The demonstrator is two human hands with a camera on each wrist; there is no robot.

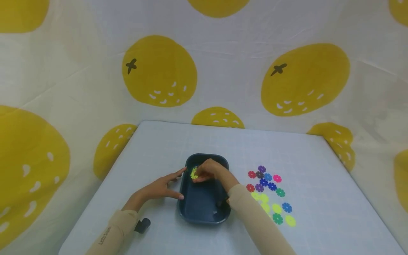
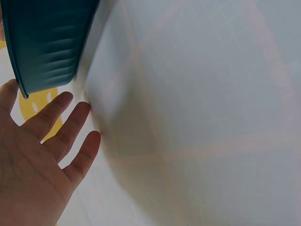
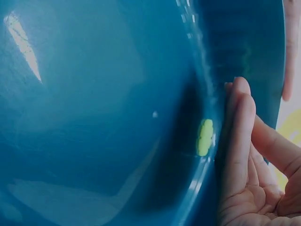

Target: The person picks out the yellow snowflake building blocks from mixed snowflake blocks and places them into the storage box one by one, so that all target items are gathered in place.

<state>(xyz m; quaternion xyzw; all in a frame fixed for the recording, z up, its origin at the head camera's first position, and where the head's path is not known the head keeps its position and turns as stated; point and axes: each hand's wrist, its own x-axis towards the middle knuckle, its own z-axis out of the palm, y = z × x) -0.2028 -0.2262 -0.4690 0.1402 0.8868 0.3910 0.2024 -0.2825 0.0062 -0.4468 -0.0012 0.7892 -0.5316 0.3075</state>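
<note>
A dark blue-green tray (image 1: 204,209) stands on the table. A yellow-green flower-shaped disc (image 1: 194,173) is inside it by the left wall. In the right wrist view that disc (image 3: 204,137) appears slanted where floor meets wall, apart from the fingers. My right hand (image 1: 210,171) reaches into the tray beside it. In its wrist view this hand's fingers (image 3: 239,136) are extended along the wall, with the thumb close to them. My left hand (image 1: 160,187) is spread at the tray's left side, thumb and a fingertip at the rim; its other fingers (image 2: 70,127) hold nothing.
Several flower-shaped discs lie flat right of the tray, among them a purple disc (image 1: 262,169), a pink disc (image 1: 277,178) and a green disc (image 1: 277,219). My right sleeve (image 1: 255,216) covers some. Behind the white table (image 1: 165,138) hangs a fruit-patterned cloth (image 1: 229,71).
</note>
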